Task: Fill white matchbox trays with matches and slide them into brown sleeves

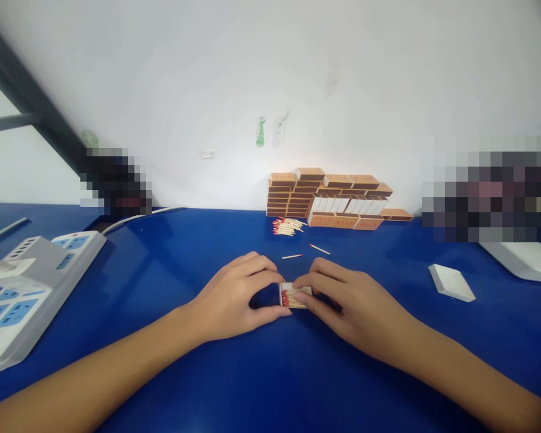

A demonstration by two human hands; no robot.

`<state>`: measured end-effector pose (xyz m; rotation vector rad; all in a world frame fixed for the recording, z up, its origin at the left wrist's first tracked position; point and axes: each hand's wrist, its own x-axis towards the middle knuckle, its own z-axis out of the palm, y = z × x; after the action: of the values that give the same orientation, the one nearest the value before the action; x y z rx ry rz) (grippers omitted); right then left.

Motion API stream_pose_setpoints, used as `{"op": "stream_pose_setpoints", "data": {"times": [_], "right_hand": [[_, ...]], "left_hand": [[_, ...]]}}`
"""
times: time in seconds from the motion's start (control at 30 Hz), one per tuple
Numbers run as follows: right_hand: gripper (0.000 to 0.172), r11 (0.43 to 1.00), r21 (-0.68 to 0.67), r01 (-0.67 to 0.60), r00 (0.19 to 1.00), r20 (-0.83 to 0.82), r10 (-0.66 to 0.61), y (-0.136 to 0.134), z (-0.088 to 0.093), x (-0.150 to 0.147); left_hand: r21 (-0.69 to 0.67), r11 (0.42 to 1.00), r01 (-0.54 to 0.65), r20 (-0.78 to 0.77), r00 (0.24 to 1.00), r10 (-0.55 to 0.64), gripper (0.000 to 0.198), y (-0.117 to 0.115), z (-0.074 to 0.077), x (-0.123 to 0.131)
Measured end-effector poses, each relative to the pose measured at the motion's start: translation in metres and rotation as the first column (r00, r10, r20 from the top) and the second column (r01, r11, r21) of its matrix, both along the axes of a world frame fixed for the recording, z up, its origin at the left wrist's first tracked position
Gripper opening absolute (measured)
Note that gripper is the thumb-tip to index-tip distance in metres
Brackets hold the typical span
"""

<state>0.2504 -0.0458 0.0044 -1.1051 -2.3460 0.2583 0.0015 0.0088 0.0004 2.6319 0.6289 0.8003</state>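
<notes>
Holding matchbox tray (294,296) on blue counter (270,373) between left hand (234,297) and right hand (342,300), both pinched narrow. Advise keeping tray level, red heads aligned, fingertips clear of opening.

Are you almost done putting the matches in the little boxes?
Many look done: stacked matchboxes stand by the wall. In hand: the left hand and right hand hold an open tray of matches. Left: a pile of loose matches and two stray matches on the blue table.
</notes>
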Motion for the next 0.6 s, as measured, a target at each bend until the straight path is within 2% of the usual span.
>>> {"op": "stream_pose_setpoints", "data": {"times": [0.23,0.6], "right_hand": [[0.024,1.000,0.012,0.009,0.995,0.100,-0.010,-0.0019,0.0001,0.0002],[0.015,0.996,-0.004,0.089,0.989,0.119,-0.088,0.0017,-0.0039,0.0014]], "left_hand": [[-0.010,1.000,-0.004,-0.014,1.000,0.004,0.031,-0.0005,0.0012,0.0014],[-0.002,1.000,-0.005,0.004,1.000,0.005,0.031,-0.0003,-0.0009,0.0003]]}}
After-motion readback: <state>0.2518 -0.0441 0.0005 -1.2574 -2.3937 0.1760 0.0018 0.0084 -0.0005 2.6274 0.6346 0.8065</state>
